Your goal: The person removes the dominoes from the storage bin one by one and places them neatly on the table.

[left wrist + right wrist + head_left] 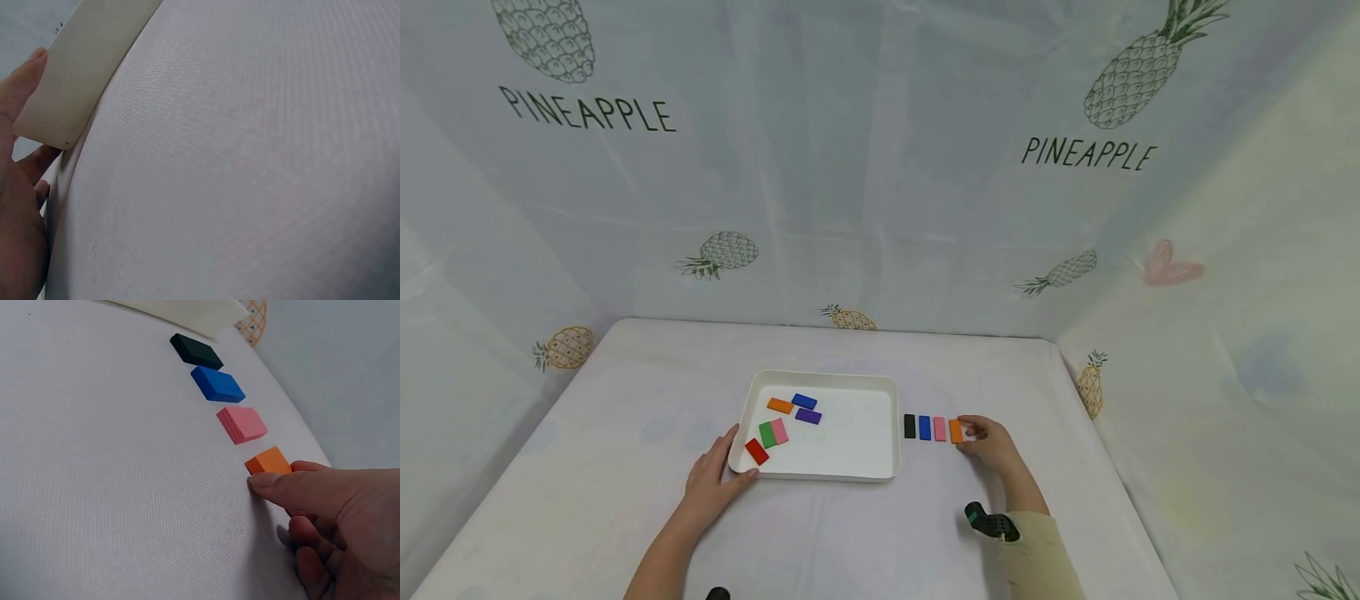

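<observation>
1. At lower left of the head frame, the left hand [711,479] stands spread about the near left corner of a white rectangular tray [857,433], thumb on the near wall, fingers along the left wall; it touches only the tray.
2. Within the tray's left half, a red block [756,452] lies aslant nearest that hand. Up and right of it, a green block [767,434] and an inner pink block [780,431] lie side by side.
3. Above these lies an inner orange block [779,405]; just right of it, an inner blue block [804,402] sits above a purple block [808,416].
4. Right of the tray, on the white cloth [850,533], a row runs rightward with small gaps: black block [910,427], outer blue block [925,428], outer pink block [940,429].
5. At the row's right end, right of frame centre, the right hand [996,446] pinches the outer orange block [956,431] between thumb and forefinger, other fingers curled; whether the block rests fully on the cloth, I cannot tell.
6. Below, at lower right, are a black wrist device [992,523] and a beige sleeve [1037,554].
</observation>
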`<state>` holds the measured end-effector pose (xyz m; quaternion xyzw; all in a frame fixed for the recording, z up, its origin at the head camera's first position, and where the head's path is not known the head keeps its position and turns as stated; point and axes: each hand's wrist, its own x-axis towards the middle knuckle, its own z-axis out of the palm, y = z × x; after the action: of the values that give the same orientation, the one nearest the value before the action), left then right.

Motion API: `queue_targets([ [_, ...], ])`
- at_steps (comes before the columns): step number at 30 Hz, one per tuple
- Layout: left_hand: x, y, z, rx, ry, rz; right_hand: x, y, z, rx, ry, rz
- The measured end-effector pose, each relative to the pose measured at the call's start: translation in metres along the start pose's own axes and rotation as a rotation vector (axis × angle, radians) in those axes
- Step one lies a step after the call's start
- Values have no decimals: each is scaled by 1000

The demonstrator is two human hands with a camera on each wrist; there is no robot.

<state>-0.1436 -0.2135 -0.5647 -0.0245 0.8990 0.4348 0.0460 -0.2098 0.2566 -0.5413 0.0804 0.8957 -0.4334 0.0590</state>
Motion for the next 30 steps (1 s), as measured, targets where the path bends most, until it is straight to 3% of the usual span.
queue_targets([
  [19,-1,-1,-2,-3,11,17,3,1,5,-18,8,-2],
  [30,-3,4,-2,-13,-17,-23,0,-1,2,-34,18,13],
])
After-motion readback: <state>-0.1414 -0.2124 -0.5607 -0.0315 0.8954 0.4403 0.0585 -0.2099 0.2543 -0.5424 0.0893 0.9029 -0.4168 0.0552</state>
